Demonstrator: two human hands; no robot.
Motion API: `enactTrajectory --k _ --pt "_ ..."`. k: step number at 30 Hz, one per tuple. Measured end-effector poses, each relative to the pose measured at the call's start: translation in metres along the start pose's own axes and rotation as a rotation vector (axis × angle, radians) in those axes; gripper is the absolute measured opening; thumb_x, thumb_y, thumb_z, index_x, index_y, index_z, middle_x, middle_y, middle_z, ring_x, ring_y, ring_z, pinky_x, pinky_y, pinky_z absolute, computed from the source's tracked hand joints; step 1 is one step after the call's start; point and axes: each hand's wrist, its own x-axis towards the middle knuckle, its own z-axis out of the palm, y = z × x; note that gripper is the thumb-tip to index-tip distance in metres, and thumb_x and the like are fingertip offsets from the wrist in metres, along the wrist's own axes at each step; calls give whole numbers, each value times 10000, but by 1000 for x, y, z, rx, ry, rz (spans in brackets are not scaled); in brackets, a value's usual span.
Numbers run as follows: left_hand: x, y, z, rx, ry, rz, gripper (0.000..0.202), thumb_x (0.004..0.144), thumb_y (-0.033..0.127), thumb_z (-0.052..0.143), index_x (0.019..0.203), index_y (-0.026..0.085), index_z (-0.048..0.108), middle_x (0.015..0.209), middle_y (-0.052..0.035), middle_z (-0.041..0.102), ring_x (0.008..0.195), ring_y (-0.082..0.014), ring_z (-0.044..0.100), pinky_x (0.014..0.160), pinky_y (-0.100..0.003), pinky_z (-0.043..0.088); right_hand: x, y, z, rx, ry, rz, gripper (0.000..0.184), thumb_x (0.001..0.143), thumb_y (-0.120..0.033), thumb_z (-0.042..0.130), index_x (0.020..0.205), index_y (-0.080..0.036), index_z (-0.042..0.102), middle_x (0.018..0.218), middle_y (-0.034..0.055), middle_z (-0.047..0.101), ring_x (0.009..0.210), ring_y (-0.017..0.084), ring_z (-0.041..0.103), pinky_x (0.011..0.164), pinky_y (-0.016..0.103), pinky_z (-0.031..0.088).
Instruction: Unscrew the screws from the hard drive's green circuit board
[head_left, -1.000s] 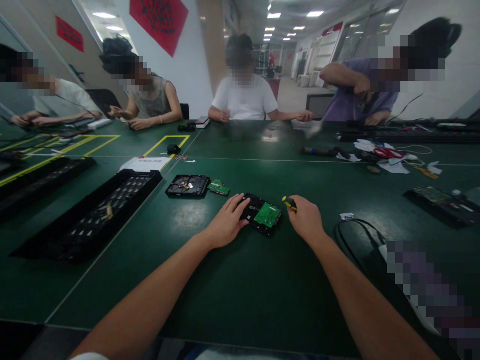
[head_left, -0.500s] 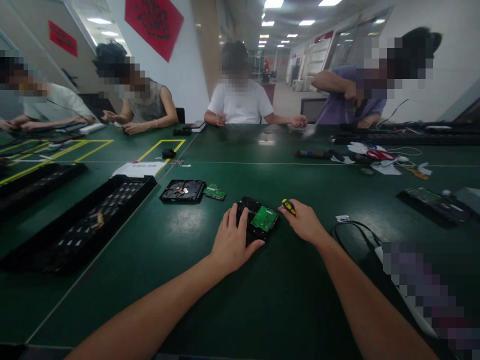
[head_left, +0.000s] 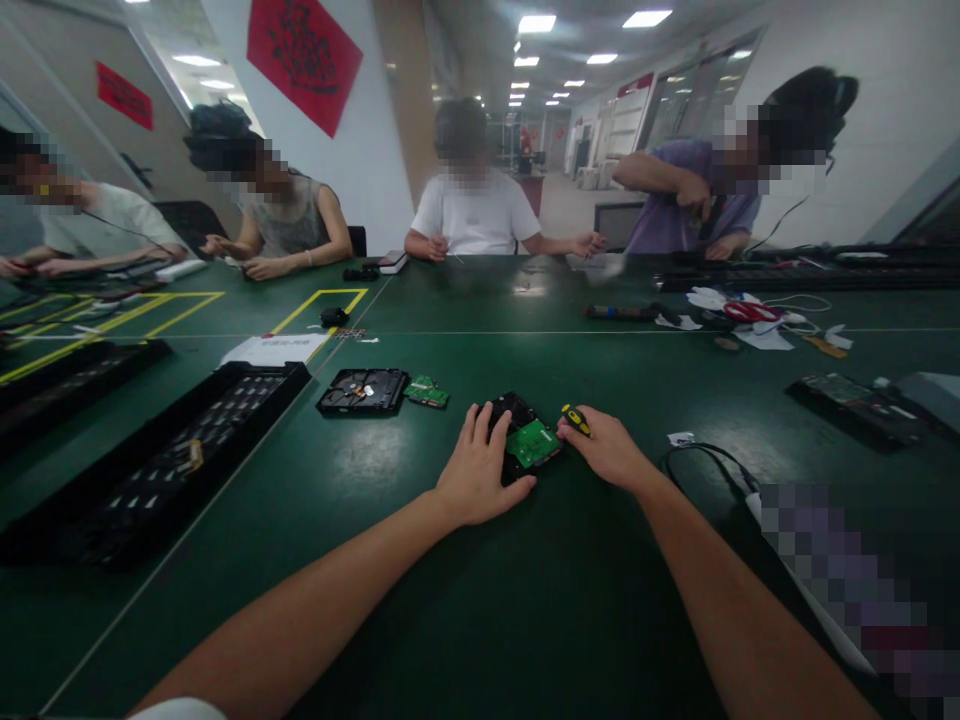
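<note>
A black hard drive (head_left: 517, 408) lies on the table in front of me, with a green circuit board (head_left: 534, 442) on its upper face. Across its left side spreads my left hand (head_left: 480, 463), fingertips over the top and thumb along the near edge, holding it. My right hand (head_left: 598, 446) is closed round a screwdriver (head_left: 576, 419) with a yellow and black handle, at the drive's right edge. The screwdriver's tip is too small to make out. Further left lies another hard drive (head_left: 363, 390), with a loose green circuit board (head_left: 427, 391) beside it.
A long black tray (head_left: 180, 455) holding small parts lies left, near a white paper sheet (head_left: 274, 349). At right are a black cable (head_left: 705, 449), another black device with a board (head_left: 855, 408), and scraps with red wire (head_left: 754, 310). Several people sit across the green table (head_left: 480, 620).
The drive and my left hand have shifted slightly to the right, and the drive has turned a little. The screwdriver stays in my right hand. The camera view has tilted slightly.
</note>
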Motion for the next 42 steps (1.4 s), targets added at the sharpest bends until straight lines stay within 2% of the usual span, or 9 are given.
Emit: enactTrajectory --k 5,9,12,15,18,24,30,42 --pt "23 -5 6 -10 -25 94 1034 880 615 706 1673 146 236 1756 -258 149 1633 -503 29 1259 -701 252 1 8 -4 -38 28 8 170 1015 -331 590 1001 -196 692 963 60 761 875 226 692 762 312 466" --pt "26 -3 5 -3 12 130 970 910 561 685 1674 152 249 1748 -237 192 1639 -471 77 1285 -694 196 2 11 -6 -24 36 -14 148 1009 -305 596 1004 -194 695 983 57 759 902 217 692 789 301 463" --pt "24 -2 1 6 28 203 873 926 499 686 1655 179 329 1736 -201 242 1640 -447 110 1305 -670 184 1 9 -7 -50 10 -26 180 1022 -321 578 1001 -191 701 958 56 753 873 218 679 775 307 455" --pt "24 -1 -3 -9 25 281 693 959 417 661 1601 263 449 1712 -142 314 1628 -409 194 1301 -651 239 -1 5 -8 -67 3 -46 200 1025 -332 571 982 -190 705 958 62 747 872 222 670 769 312 451" --pt "25 -1 -4 -28 -3 324 635 981 413 644 1580 270 486 1706 -146 326 1605 -396 261 1281 -629 309 -1 3 -7 -89 10 -56 185 1008 -331 597 974 -191 712 988 70 746 903 228 673 777 313 451" --pt "26 -2 -6 -40 -38 332 570 1010 424 615 1545 251 527 1686 -151 371 1569 -380 345 1264 -625 352 -1 3 -4 -118 23 -68 205 999 -355 592 942 -201 714 958 67 747 870 226 668 735 311 442" --pt "26 -1 -7 -26 -27 344 548 1004 417 626 1511 220 562 1661 -168 405 1556 -378 371 1267 -611 353 -1 4 -4 -102 5 -48 215 980 -360 605 932 -196 735 926 55 751 851 221 670 718 305 440" --pt "27 -2 -6 -58 -21 346 539 996 411 636 1497 222 574 1648 -163 432 1549 -375 389 1267 -614 353 0 5 -5 -11 -2 17 161 916 -283 645 966 -215 782 943 40 794 878 232 709 775 312 495"
